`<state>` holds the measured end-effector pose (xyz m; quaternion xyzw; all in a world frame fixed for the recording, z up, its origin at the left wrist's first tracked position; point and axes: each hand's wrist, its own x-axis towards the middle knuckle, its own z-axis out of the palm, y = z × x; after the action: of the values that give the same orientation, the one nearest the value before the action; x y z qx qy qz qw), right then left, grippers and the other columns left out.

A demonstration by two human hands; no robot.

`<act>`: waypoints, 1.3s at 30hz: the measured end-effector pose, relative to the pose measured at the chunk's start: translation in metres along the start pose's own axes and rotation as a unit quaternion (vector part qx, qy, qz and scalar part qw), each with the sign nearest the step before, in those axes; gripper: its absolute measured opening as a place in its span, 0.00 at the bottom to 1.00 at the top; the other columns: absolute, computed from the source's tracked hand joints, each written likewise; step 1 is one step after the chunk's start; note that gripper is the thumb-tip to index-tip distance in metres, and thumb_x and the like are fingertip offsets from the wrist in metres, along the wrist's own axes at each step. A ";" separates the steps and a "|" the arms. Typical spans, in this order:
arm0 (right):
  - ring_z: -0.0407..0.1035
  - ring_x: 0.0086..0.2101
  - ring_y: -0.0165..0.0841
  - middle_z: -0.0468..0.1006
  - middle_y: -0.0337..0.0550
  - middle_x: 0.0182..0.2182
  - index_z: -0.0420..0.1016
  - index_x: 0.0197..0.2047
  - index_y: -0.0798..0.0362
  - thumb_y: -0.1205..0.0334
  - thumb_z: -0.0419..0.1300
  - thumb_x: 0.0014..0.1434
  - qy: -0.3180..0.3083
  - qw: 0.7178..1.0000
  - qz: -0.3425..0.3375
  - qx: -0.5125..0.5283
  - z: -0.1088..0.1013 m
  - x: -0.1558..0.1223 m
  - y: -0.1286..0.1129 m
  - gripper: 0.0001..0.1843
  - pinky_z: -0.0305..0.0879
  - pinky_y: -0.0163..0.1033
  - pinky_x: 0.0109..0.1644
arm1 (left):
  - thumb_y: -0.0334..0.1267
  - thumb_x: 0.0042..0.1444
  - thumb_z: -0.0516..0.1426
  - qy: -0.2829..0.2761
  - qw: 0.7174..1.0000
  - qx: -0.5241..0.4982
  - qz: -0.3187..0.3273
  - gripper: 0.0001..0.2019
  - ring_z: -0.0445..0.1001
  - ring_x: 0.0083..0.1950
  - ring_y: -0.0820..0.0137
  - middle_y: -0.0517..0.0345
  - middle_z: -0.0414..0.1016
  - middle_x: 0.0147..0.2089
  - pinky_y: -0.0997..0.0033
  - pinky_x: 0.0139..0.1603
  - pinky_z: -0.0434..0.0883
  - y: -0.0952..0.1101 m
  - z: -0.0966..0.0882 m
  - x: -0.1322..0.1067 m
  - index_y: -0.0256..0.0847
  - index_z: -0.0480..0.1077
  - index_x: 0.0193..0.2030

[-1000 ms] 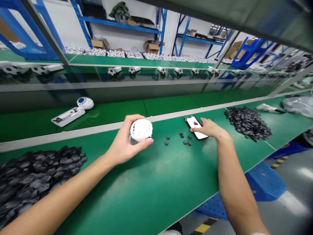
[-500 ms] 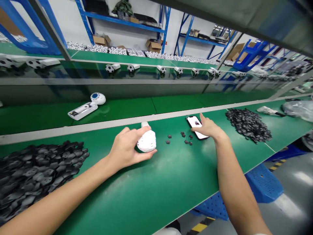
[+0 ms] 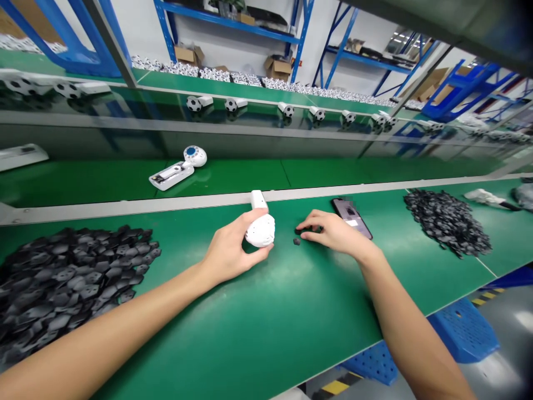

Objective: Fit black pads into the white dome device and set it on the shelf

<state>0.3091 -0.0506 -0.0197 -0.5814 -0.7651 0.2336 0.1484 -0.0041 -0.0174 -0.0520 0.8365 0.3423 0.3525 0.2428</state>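
Note:
My left hand point(image 3: 230, 251) is wrapped round a white ball-headed device point(image 3: 260, 226) that rests on the green bench, its short handle pointing away from me. My right hand point(image 3: 328, 232) lies just right of it with its fingers curled down over a few small black pieces point(image 3: 297, 241); one piece shows beside the fingertips, the rest are hidden under the hand. Whether the fingers pinch one I cannot make out. A phone point(image 3: 352, 217) lies flat just beyond my right hand, untouched.
A big heap of black parts point(image 3: 66, 283) lies at the left and another heap point(image 3: 447, 220) at the right. A second white device point(image 3: 177, 168) lies on the far belt. Soccer-ball units point(image 3: 287, 109) line the shelf. A blue stool point(image 3: 462, 328) stands below the bench edge.
My right hand left the phone and moved left onto the small black pieces. My left hand lowered and tipped the white device onto the bench. The phone screen went darker.

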 end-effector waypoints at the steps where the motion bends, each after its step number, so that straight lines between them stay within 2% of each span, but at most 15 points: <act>1: 0.77 0.39 0.36 0.81 0.43 0.46 0.86 0.50 0.45 0.55 0.65 0.69 0.009 1.000 -0.004 -0.001 0.002 0.001 -0.001 0.11 0.71 0.42 0.45 | 0.45 0.62 0.65 -0.005 1.000 -0.001 -0.002 0.34 0.80 0.61 0.59 0.53 0.75 0.68 0.61 0.59 0.76 0.000 0.000 0.000 0.52 0.60 0.72; 6: 0.75 0.36 0.35 0.80 0.42 0.40 0.82 0.42 0.48 0.60 0.62 0.69 0.064 0.994 -0.011 -0.085 0.015 0.009 -0.018 0.07 0.66 0.39 0.40 | 0.44 0.60 0.66 -0.028 0.999 -0.003 -0.016 0.35 0.82 0.56 0.60 0.55 0.76 0.67 0.62 0.56 0.76 0.001 0.000 0.000 0.53 0.59 0.72; 9: 0.74 0.36 0.37 0.79 0.43 0.41 0.78 0.43 0.48 0.58 0.56 0.73 0.099 0.981 0.014 -0.165 0.028 0.017 -0.029 0.10 0.60 0.39 0.34 | 0.45 0.60 0.65 -0.042 0.999 0.004 -0.023 0.35 0.83 0.54 0.60 0.56 0.77 0.66 0.63 0.52 0.76 0.002 -0.001 0.001 0.54 0.59 0.72; 11: 0.74 0.37 0.39 0.79 0.46 0.42 0.77 0.45 0.49 0.56 0.53 0.76 0.121 0.977 0.022 -0.174 0.037 0.023 -0.032 0.12 0.57 0.38 0.32 | 0.45 0.61 0.65 -0.048 0.999 0.008 -0.021 0.34 0.82 0.54 0.60 0.56 0.76 0.67 0.63 0.51 0.76 0.003 -0.002 0.002 0.53 0.59 0.72; 14: 0.76 0.39 0.40 0.81 0.48 0.42 0.76 0.46 0.50 0.56 0.53 0.76 0.154 0.983 0.015 -0.104 0.043 0.030 -0.030 0.12 0.63 0.39 0.35 | 0.46 0.60 0.65 -0.050 0.999 0.009 -0.020 0.34 0.83 0.53 0.60 0.55 0.77 0.66 0.63 0.50 0.76 0.004 -0.002 0.002 0.53 0.60 0.71; 17: 0.79 0.36 0.37 0.84 0.44 0.37 0.77 0.45 0.51 0.55 0.55 0.75 0.167 0.986 0.009 0.018 0.044 0.030 -0.028 0.12 0.72 0.40 0.42 | 0.46 0.60 0.65 -0.051 0.998 0.008 -0.028 0.34 0.83 0.46 0.62 0.55 0.79 0.62 0.65 0.46 0.76 0.003 -0.002 0.001 0.53 0.60 0.71; 21: 0.82 0.37 0.38 0.87 0.43 0.37 0.84 0.45 0.50 0.50 0.66 0.68 0.163 0.955 0.024 0.247 0.041 0.018 -0.042 0.12 0.78 0.42 0.44 | 0.46 0.59 0.66 -0.055 0.998 -0.004 -0.036 0.37 0.82 0.41 0.64 0.58 0.82 0.56 0.66 0.42 0.75 0.002 0.000 0.000 0.55 0.59 0.73; 24: 0.82 0.37 0.38 0.87 0.43 0.39 0.87 0.49 0.48 0.51 0.67 0.67 0.132 0.938 0.018 0.320 0.040 0.007 -0.061 0.14 0.79 0.43 0.45 | 0.43 0.59 0.66 -0.045 0.998 -0.037 -0.037 0.36 0.82 0.44 0.64 0.56 0.81 0.58 0.67 0.45 0.75 0.002 0.001 0.002 0.53 0.59 0.73; 27: 0.81 0.35 0.38 0.87 0.42 0.34 0.89 0.44 0.48 0.50 0.70 0.64 0.106 0.932 0.020 0.345 0.040 0.000 -0.077 0.12 0.80 0.43 0.43 | 0.40 0.60 0.65 -0.031 0.997 -0.063 -0.041 0.34 0.81 0.49 0.64 0.54 0.78 0.62 0.68 0.48 0.76 0.002 0.001 0.003 0.50 0.59 0.72; 30: 0.79 0.31 0.37 0.85 0.41 0.29 0.87 0.36 0.49 0.48 0.72 0.62 0.098 0.939 0.028 0.329 0.044 -0.002 -0.086 0.13 0.78 0.42 0.39 | 0.39 0.60 0.64 -0.033 0.996 -0.064 -0.046 0.35 0.81 0.53 0.62 0.52 0.77 0.63 0.65 0.54 0.76 0.001 0.001 0.005 0.49 0.59 0.72; 34: 0.78 0.28 0.37 0.85 0.40 0.29 0.86 0.35 0.48 0.48 0.72 0.62 0.130 0.952 0.036 0.276 0.049 -0.002 -0.091 0.13 0.75 0.41 0.34 | 0.41 0.60 0.65 -0.041 0.997 -0.052 -0.035 0.35 0.80 0.57 0.59 0.51 0.75 0.65 0.61 0.58 0.76 0.002 0.001 0.005 0.49 0.59 0.72; 39: 0.78 0.27 0.36 0.86 0.40 0.32 0.85 0.36 0.47 0.48 0.71 0.63 0.159 0.949 0.030 0.270 0.054 -0.003 -0.096 0.12 0.75 0.41 0.33 | 0.46 0.57 0.67 -0.055 0.996 -0.051 -0.036 0.39 0.80 0.54 0.57 0.51 0.77 0.62 0.58 0.55 0.77 0.005 -0.001 0.004 0.49 0.58 0.72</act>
<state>0.2046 -0.0839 -0.0143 -0.5722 -0.6222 0.3401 0.4121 -0.0011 -0.0172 -0.0466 0.8282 0.3397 0.3138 0.3165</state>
